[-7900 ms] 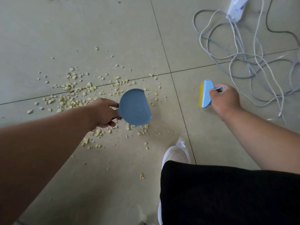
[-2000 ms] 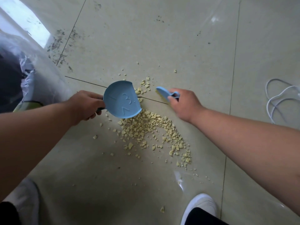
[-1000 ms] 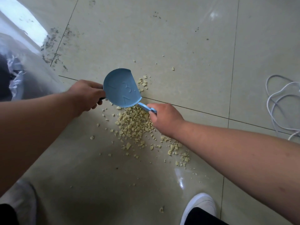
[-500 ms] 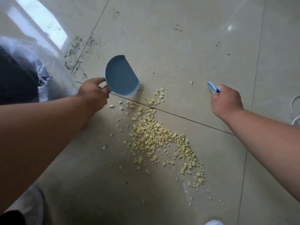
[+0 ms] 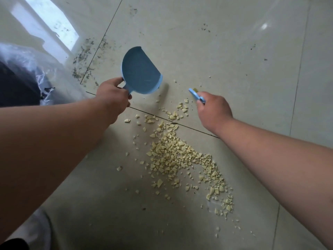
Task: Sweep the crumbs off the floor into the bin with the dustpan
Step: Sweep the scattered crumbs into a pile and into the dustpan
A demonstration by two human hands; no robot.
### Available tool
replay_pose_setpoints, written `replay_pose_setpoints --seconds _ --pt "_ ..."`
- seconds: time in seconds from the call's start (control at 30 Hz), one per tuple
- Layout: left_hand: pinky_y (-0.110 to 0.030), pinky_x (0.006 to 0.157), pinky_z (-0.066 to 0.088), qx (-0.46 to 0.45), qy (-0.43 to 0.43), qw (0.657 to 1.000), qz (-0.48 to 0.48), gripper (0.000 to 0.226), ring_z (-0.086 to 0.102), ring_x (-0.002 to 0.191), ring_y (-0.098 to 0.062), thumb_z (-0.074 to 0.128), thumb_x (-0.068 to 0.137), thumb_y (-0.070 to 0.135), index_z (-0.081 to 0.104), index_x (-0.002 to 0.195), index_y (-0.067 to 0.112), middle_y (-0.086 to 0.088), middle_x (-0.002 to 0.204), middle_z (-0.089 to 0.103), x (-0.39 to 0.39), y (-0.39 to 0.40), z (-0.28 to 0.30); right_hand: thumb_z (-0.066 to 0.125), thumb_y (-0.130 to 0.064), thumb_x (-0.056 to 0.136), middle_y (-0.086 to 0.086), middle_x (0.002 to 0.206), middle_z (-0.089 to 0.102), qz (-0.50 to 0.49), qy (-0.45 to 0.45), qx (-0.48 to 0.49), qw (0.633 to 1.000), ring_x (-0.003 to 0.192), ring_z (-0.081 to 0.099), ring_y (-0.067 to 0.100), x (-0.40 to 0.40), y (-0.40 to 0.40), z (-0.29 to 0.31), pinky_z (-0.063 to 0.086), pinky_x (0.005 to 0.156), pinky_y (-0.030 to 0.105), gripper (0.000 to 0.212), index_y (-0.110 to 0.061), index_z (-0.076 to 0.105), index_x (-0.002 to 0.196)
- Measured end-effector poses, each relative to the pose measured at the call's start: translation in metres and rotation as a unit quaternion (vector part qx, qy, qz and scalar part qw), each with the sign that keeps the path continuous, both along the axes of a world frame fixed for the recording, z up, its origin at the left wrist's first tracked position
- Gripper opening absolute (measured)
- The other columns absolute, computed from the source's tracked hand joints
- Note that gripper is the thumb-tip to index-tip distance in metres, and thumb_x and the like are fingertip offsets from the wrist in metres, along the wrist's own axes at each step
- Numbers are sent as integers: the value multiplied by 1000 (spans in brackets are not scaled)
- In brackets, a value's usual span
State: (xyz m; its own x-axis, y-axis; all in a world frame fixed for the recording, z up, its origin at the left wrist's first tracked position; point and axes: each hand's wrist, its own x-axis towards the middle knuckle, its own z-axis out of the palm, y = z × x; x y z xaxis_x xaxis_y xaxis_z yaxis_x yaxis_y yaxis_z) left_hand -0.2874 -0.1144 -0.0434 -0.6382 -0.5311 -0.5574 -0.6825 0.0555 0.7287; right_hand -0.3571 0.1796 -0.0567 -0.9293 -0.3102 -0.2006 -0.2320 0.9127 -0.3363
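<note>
- Pale glazed floor [image 5: 225, 51] tiles carry everything, with dark grout lines crossing them; one line runs from under the left wrist toward the right forearm.
- Dark specks of grime [image 5: 84, 56] lie along the grout line toward the floor's far left, beside a bright window reflection.
- At the left edge sits the bin [image 5: 16, 80], dark inside and lined with a crinkled clear plastic bag; it is well apart from the crumb pile, with the left forearm between them in this view.
- A white shoe [image 5: 38, 230] shows at the near left corner, blurred.
- Yellow crumbs [image 5: 178, 156] lie heaped near the middle of the floor on the near side of the grout line, trailing off toward the near right; a few scattered bits lie across the line, between the two hands.
- The left hand [image 5: 112, 98] grips the handle of the blue dustpan [image 5: 139, 71], fingers curled round it. The pan is tilted up with its hollow facing the camera, its lip near the floor on the far side of the pile and clear of the crumbs.
- The right hand [image 5: 213, 110] is clenched on the blue brush [image 5: 196, 95], of which only a short end shows past the knuckles, with a bit of yellow bristle; the fingers themselves are hidden behind the back of the hand.
- The brush end sits just beyond the scattered far crumbs, to the right of the pan and apart from it.
</note>
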Motion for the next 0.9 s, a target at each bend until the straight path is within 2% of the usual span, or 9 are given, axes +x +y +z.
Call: replay_pose_setpoints --seconds 0.1,0.27,0.37,0.53,0.67,0.7,0.77,0.83,0.9 --pt "-15 37 42 4 10 1000 2 53 63 67 -17 59 105 13 58 154 33 -4 92 72 -1 -1 4 49 -26 105 5 86 67 68 -7 -13 998 68 57 23 20 -19 3 40 59 30 37 -24 59 140" --pt "-14 36 41 7 15 1000 -2 52 61 69 -18 57 106 13 58 154 33 -4 91 70 6 2 7 53 -24 104 0 88 66 150 -42 -18 988 69 56 17 52 -28 13 47 59 32 36 -24 61 139" --pt "-14 36 40 8 21 1000 -8 50 59 67 -18 56 106 12 61 151 34 -4 89 69 12 5 10 53 -23 103 3 98 71 180 -70 -17 981 75 59 19 70 -25 21 56 66 38 36 -25 62 138" --pt "-14 37 40 6 25 1000 -3 49 60 66 -17 57 106 15 62 149 38 -1 87 69 23 8 16 51 -24 102 0 104 74 265 -102 2 959 81 66 21 106 -19 22 60 71 40 31 -31 63 130" --pt "-15 40 42 -5 26 1000 7 48 62 66 -16 59 106 20 61 149 41 2 86 70 32 7 23 54 -20 96 3 119 74 313 -139 12 940 100 69 28 132 -13 23 58 84 42 40 -30 63 133" --pt "-15 41 42 -8 27 1000 11 47 62 66 -15 59 106 21 61 149 42 2 86 70 35 7 25 54 -20 98 4 118 75 307 -136 3 942 98 69 27 136 -12 25 58 83 40 40 -30 64 135" --pt "-16 41 42 -11 27 999 18 47 62 67 -16 62 105 22 61 149 42 2 86 70 39 7 27 54 -22 102 1 106 76 242 -132 -46 960 80 65 18 135 -7 33 56 72 32 37 -30 65 136" --pt "-15 39 42 -9 24 999 27 48 62 67 -16 64 104 23 62 149 40 3 84 70 42 7 27 55 -24 103 -3 91 73 86 -141 -133 977 65 60 12 123 0 41 51 57 27 32 -27 67 133" --pt "-16 40 43 -6 21 999 44 51 62 63 -14 66 102 22 61 150 38 3 83 71 43 7 26 58 -23 103 -1 86 70 -121 -148 -219 957 66 66 14 101 7 41 53 49 23 22 -24 69 122"
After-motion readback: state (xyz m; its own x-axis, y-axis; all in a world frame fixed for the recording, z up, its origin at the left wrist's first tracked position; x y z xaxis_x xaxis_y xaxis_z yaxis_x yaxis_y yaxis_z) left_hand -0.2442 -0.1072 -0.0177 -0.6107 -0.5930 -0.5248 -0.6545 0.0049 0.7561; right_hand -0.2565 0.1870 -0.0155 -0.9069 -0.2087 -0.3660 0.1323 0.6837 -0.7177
